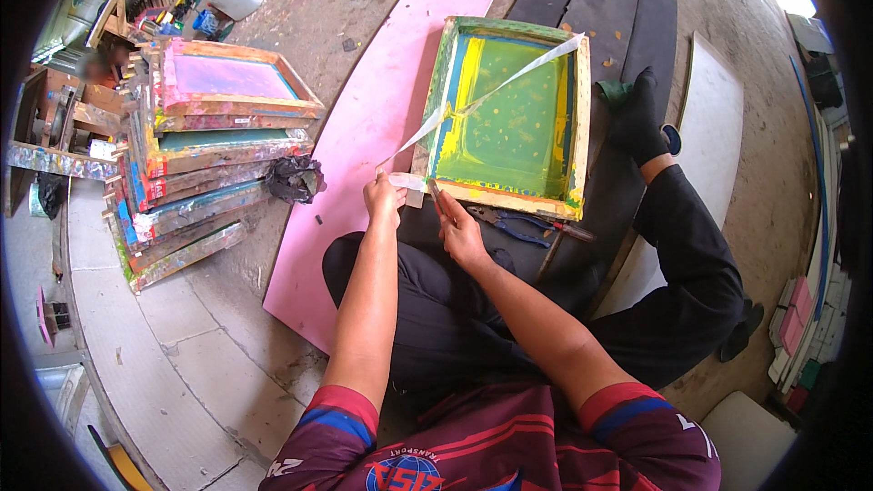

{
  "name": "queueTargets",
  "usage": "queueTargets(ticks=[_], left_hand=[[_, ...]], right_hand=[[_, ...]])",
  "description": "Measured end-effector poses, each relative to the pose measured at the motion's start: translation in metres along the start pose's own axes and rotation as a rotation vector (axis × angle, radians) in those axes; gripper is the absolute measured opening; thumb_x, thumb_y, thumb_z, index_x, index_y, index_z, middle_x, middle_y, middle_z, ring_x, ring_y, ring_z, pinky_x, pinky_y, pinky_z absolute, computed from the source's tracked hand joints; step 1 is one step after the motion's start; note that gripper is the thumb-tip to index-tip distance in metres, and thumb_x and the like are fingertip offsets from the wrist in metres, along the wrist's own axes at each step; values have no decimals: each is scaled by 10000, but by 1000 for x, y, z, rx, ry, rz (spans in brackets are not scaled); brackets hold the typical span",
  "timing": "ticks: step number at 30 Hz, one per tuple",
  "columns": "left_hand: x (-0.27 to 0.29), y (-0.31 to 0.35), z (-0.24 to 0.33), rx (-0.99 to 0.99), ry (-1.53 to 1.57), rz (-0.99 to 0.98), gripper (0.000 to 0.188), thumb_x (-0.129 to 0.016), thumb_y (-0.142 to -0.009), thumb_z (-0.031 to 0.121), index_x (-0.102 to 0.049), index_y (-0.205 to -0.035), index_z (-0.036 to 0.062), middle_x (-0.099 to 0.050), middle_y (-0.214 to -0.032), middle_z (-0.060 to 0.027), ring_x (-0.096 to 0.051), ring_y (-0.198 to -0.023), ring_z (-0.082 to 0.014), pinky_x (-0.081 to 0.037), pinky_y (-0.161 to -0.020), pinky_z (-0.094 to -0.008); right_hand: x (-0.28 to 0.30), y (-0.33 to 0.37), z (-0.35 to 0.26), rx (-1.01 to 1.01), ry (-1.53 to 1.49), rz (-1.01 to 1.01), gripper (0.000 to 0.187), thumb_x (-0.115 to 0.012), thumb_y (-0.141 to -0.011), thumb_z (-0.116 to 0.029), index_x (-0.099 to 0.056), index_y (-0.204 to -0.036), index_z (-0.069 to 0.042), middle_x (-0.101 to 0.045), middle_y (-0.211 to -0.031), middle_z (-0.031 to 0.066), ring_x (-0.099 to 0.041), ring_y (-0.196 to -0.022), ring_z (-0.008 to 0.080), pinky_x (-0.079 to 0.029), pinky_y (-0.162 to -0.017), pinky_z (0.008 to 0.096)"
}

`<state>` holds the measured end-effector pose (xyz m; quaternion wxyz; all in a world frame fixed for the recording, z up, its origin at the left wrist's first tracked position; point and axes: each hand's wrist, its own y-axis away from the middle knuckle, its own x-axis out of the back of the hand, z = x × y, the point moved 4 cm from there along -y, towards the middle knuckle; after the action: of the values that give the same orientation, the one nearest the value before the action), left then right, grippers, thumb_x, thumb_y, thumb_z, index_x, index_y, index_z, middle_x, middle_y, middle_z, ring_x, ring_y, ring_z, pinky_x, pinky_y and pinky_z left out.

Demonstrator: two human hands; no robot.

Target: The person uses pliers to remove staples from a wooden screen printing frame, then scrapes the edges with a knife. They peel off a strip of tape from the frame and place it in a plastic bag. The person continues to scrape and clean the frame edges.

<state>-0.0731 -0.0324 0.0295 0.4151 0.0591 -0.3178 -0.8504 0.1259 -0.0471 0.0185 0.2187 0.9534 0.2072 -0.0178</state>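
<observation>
Tape (509, 82) looks thin and sticky; my left hand (384, 195) pinches its end, my right hand (459, 232) grips a small tool.

a person sits on the ground with a framed printing screen (509, 114) lying flat straight ahead, beyond the knees. the left hand (384, 197) and right hand (459, 227) meet at the frame's near left corner, where a strip of tape (482, 100) runs diagonally across the screen to its far right corner. pliers (523, 225) lie just before the frame's near edge. a long board (364, 127) stretches along the left; further left, a stack of frames (209, 145) leans, a crumpled bag (293, 178) beside it.
</observation>
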Motion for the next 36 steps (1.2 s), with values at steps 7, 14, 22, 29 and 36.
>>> queueTargets(ticks=[7, 14, 22, 29, 36], left_hand=[[-4, 0, 2, 9, -45, -22, 642, -380, -1138, 474, -584, -1325, -105, -695, -1240, -300, -719, -1115, -430, -580, -941, -506], [2, -10, -5, -11, -30, 13, 583, -427, -1134, 427, -664, -1182, -103, -744, -1100, -277, -759, -984, -399, -613, -808, -439], [1, -8, -6, 25, -11, -44, 618, -381, -1139, 459, -601, -1295, -98, -699, -1236, -281, -708, -1134, -424, -562, -955, -504], [1, -8, -6, 33, -14, -69, 623, -370, -1140, 479, -574, -1319, -82, -681, -1272, -273, -684, -1180, -431, -539, -978, -500], [1, -9, -6, 41, -21, -68, 618, -363, -1141, 479, -578, -1318, -73, -684, -1265, -264, -684, -1180, -428, -536, -986, -500]], right_hand=[[0, -5, 12, 27, 41, -2, 583, -507, -1077, -95, -404, -1640, -210, -706, -1326, 23, -521, -613, 69, -461, -478, 256], [1, 13, 7, -23, 34, -91, 540, -507, -1044, -16, -449, -1581, -29, -618, -1501, 156, -633, -1297, 204, -499, -1025, 301], [11, 14, 2, -18, 54, -49, 591, -522, -1067, -63, -417, -1636, -186, -713, -1050, 13, -506, -644, 64, -455, -523, 243], [8, -3, 6, 61, 27, -31, 571, -513, -1064, -71, -441, -1622, -169, -667, -936, 4, -507, -642, 63, -458, -528, 244], [7, -6, 14, 29, -33, -33, 575, -505, -1063, -76, -432, -1626, -169, -703, -1090, 26, -505, -639, 61, -453, -509, 241]])
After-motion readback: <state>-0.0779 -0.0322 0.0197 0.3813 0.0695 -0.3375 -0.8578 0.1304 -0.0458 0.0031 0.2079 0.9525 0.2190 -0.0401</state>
